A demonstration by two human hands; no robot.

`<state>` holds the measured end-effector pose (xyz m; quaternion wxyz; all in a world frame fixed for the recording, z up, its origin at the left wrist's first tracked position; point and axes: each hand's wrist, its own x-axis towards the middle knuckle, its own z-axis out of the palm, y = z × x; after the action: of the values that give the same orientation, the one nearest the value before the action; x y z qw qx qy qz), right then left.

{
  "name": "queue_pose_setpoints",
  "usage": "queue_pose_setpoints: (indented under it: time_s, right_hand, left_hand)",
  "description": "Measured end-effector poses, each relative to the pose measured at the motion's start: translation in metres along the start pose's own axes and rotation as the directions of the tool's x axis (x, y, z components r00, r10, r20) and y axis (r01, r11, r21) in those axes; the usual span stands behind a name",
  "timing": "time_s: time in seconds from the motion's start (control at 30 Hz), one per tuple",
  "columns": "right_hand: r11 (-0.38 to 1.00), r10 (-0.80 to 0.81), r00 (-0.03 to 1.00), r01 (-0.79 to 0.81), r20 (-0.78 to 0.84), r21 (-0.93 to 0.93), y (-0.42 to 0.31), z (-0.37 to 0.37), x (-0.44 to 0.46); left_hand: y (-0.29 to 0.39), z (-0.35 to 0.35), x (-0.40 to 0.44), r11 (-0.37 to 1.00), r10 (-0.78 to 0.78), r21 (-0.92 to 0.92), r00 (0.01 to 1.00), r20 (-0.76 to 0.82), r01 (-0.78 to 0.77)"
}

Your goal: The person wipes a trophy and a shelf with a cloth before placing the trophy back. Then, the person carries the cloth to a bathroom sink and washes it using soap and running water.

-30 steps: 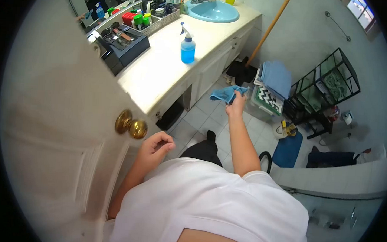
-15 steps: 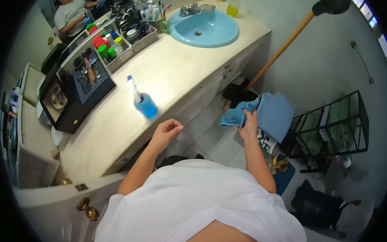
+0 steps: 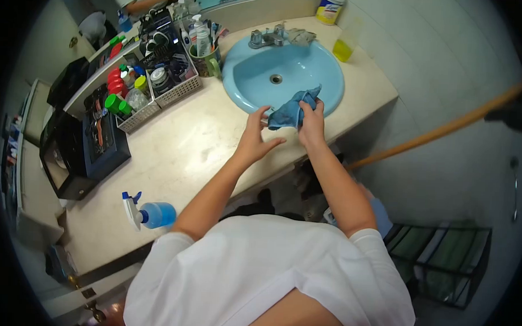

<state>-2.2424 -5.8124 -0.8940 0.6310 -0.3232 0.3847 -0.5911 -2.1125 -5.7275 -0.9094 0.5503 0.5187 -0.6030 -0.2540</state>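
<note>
A crumpled blue cloth (image 3: pixel 287 114) hangs from my right hand (image 3: pixel 312 123), whose fingers are closed on it over the front rim of the blue sink (image 3: pixel 234 81). Just left of the cloth is my left hand (image 3: pixel 257 137), thumb and fingers spread apart, its fingertips near the cloth's left end; whether they touch it I cannot tell. On the counter (image 3: pixel 181 154), left of my left forearm, stands a spray bottle (image 3: pixel 157 214) of blue liquid with a white and blue trigger head.
Baskets of toiletries (image 3: pixel 177 91) and a dark open case (image 3: pixel 103 143) line the mirror side. Wipes (image 3: pixel 329 9) and a soap bottle (image 3: pixel 344 48) stand behind the sink. A long wooden handle (image 3: pixel 440 132) slants at right, above a black rack (image 3: pixel 442 255).
My right hand has carried the blue cloth from beside the counter up to the sink's front rim. My left hand has moved forward beside it and spread its fingers. The view has turned toward the sink.
</note>
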Motion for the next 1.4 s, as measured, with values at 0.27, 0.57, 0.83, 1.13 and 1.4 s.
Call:
queue_pose_setpoints:
  time_s: [0.27, 0.57, 0.83, 1.13, 1.4]
  right_hand:
    - [0.969, 0.109, 0.989, -0.082, 0.103, -0.235, 0.001, -0.005, 0.114]
    - [0.372, -0.056, 0.907, 0.408, 0.418, -0.834, 0.044, -0.044, 0.283]
    - [0.0, 0.007, 0.694, 0.72, 0.72, -0.694, -0.009, 0.082, 0.387]
    - [-0.238, 0.484, 0.565, 0.82, 0.669, -0.521, -0.004, 0.12, 0.42]
    - [-0.087, 0.46, 0.392, 0.913, 0.796, -0.4, 0.002, 0.106, 0.439]
  left_hand:
    - [-0.055, 0.027, 0.121, 0.988, -0.156, 0.007, 0.986, 0.058, 0.156]
    - [-0.17, 0.055, 0.17, 0.773, -0.537, 0.388, 0.843, -0.02, 0.502]
    - [-0.179, 0.075, 0.23, 0.808, -0.583, 0.023, 0.805, -0.115, 0.588]
    - [-0.186, 0.067, 0.269, 0.742, -0.67, -0.018, 0.742, 0.011, 0.67]
    - [-0.209, 0.088, 0.286, 0.702, -0.702, -0.118, 0.71, 0.046, 0.702]
